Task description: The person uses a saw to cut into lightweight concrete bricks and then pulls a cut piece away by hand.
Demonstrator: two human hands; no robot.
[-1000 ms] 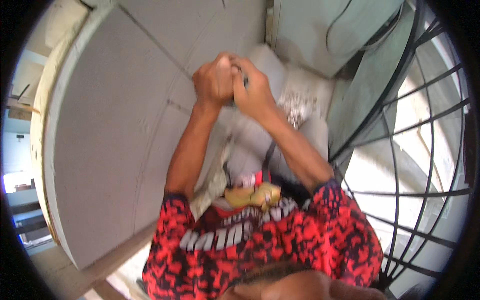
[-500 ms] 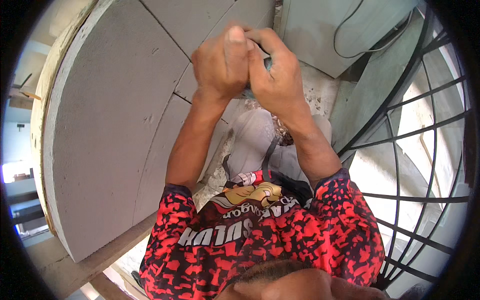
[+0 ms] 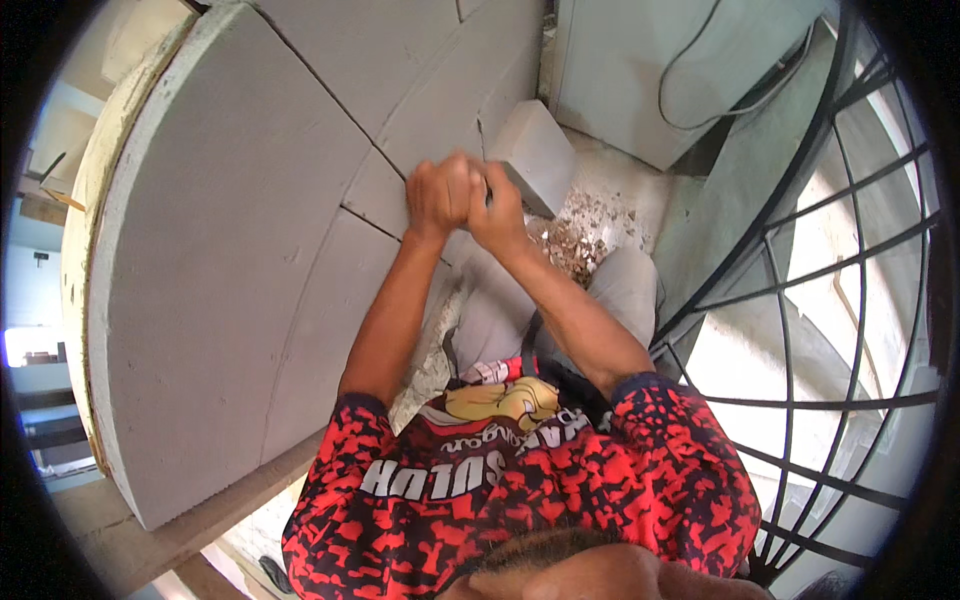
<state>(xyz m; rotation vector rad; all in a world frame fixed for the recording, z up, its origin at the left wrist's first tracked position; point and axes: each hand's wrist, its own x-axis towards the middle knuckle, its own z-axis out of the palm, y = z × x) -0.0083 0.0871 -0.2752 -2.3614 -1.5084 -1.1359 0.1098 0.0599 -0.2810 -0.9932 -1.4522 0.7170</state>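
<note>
Both hands are raised together near the twelve o'clock part of the view: the left hand (image 3: pixel 438 198) is curled into a fist, and the right hand (image 3: pixel 497 212) is pressed against it, closed around a small dark object (image 3: pixel 489 195) (too hidden to be named). What the left fist encloses cannot be told. The hands are held against the grey block wall (image 3: pixel 230 230), just beside a joint line. A loose grey block (image 3: pixel 537 150) lies on the floor at one o'clock, with rubble (image 3: pixel 580 235) scattered beside it. The wall appears largely laid, so the work is judged well advanced; finishing at the joints may remain. A black metal railing (image 3: pixel 800 300) curves at three o'clock.
</note>
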